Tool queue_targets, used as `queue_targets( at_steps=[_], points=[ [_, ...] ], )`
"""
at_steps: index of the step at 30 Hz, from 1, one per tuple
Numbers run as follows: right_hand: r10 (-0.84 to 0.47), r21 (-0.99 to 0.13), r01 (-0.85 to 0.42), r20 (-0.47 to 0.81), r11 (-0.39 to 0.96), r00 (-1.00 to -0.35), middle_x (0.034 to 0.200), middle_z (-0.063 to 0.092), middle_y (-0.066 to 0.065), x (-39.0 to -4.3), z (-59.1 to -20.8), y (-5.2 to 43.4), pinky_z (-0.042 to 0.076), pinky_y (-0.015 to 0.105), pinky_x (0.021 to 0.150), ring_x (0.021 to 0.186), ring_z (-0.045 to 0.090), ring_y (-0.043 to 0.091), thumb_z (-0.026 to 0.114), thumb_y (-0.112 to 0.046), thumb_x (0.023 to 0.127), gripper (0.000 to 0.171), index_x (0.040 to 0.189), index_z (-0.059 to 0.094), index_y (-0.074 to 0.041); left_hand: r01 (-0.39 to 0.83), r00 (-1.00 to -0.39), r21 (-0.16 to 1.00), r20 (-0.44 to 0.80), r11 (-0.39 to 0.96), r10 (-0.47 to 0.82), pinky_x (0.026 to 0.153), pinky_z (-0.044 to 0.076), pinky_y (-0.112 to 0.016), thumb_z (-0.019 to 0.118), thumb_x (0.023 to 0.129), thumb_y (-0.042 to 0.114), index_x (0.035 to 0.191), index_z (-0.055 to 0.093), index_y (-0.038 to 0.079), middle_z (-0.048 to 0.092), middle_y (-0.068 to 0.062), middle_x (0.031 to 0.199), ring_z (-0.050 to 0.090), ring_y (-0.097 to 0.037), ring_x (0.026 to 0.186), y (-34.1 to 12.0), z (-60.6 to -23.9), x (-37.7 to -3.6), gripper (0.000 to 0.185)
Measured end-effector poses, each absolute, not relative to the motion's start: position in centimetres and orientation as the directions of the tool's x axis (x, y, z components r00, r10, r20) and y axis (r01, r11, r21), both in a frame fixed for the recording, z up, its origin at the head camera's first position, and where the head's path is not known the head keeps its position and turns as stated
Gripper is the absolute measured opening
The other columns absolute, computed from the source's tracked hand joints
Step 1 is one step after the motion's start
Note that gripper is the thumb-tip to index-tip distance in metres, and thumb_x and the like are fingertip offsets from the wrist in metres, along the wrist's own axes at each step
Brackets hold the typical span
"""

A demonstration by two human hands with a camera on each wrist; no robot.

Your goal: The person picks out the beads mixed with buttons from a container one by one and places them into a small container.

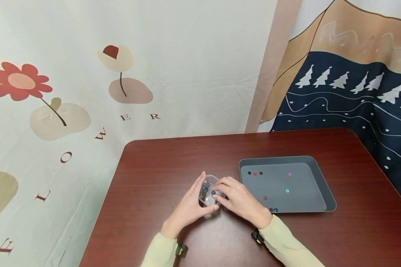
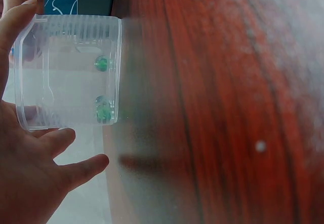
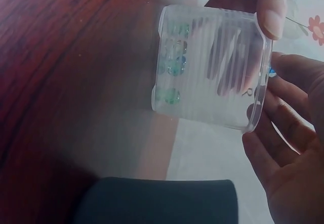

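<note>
A small clear plastic box (image 1: 209,200) stands on the table, held at its side by my left hand (image 1: 189,207). The left thumb lies near the front edge and the fingers along the far left. Over the box's open top, my right hand (image 1: 241,200) pinches a small blue bead (image 3: 272,71) between thumb and finger. Through the clear wall, green beads (image 2: 103,110) show at the bottom of the box in the left wrist view. Several green and bluish beads (image 3: 172,96) also lie there in the right wrist view.
A grey rectangular tray (image 1: 327,200) lies right of the box, beside the right hand. Scattered in it are several small beads, among them a pink one (image 1: 289,174), a cyan one (image 1: 287,191) and a red one (image 1: 265,197). The brown wooden table (image 1: 147,207) meets a printed curtain behind.
</note>
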State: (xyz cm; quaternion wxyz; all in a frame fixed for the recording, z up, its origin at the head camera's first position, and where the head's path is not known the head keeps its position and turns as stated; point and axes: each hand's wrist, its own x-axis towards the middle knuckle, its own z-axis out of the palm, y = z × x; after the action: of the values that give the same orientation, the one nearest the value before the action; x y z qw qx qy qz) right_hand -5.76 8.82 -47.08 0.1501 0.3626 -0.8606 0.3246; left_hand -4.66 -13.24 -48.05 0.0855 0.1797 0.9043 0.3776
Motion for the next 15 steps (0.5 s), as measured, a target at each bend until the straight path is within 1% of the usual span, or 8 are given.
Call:
queue_targets(
  at_steps=[6, 9, 12, 15],
  points=[
    [-0.527, -0.45, -0.716, 0.485, 0.534, -0.698, 0.112, 0.069, -0.003, -5.8, -47.3, 9.0, 0.056, 0.033, 0.088, 0.105, 0.063, 0.014, 0.083, -0.017, 0.089, 0.022, 0.109, 0.078, -0.009, 0.256, -0.925, 0.71, -0.016, 0.656, 0.379, 0.118, 0.034, -0.054, 0.083, 0.084, 0.049, 0.167, 0.019, 0.015, 0.017, 0.006, 0.172, 0.032, -0.024, 0.152, -13.1, -48.1, -4.7, 0.111],
    [-0.518, -0.458, -0.715, 0.493, 0.529, -0.699, 0.112, 0.069, -0.004, -5.8, -47.2, 9.3, 0.056, 0.033, 0.089, 0.105, 0.063, 0.014, 0.084, -0.018, 0.089, 0.023, 0.11, 0.078, -0.011, 0.26, -0.926, 0.708, -0.009, 0.657, 0.377, 0.119, 0.033, -0.053, 0.084, 0.084, 0.048, 0.167, 0.02, 0.015, 0.018, 0.004, 0.172, 0.031, -0.024, 0.152, -13.1, -48.0, -4.7, 0.111],
    [-0.499, -0.471, -0.708, 0.503, 0.526, -0.705, 0.113, 0.07, -0.005, -5.6, -46.7, 10.0, 0.056, 0.034, 0.091, 0.107, 0.064, 0.013, 0.083, -0.02, 0.09, 0.023, 0.112, 0.078, -0.014, 0.268, -0.925, 0.703, -0.003, 0.659, 0.379, 0.119, 0.033, -0.052, 0.084, 0.083, 0.051, 0.167, 0.02, 0.014, 0.019, 0.003, 0.172, 0.032, -0.023, 0.152, -13.1, -48.0, -4.7, 0.111],
    [-0.471, -0.495, -0.684, 0.497, 0.535, -0.729, 0.116, 0.07, -0.006, -5.4, -46.2, 11.0, 0.055, 0.036, 0.094, 0.111, 0.063, 0.013, 0.081, -0.02, 0.091, 0.026, 0.116, 0.076, -0.015, 0.273, -0.925, 0.699, 0.002, 0.661, 0.38, 0.119, 0.033, -0.051, 0.084, 0.083, 0.051, 0.166, 0.021, 0.013, 0.02, 0.001, 0.172, 0.032, -0.023, 0.152, -13.1, -48.0, -4.7, 0.111]
  ],
)
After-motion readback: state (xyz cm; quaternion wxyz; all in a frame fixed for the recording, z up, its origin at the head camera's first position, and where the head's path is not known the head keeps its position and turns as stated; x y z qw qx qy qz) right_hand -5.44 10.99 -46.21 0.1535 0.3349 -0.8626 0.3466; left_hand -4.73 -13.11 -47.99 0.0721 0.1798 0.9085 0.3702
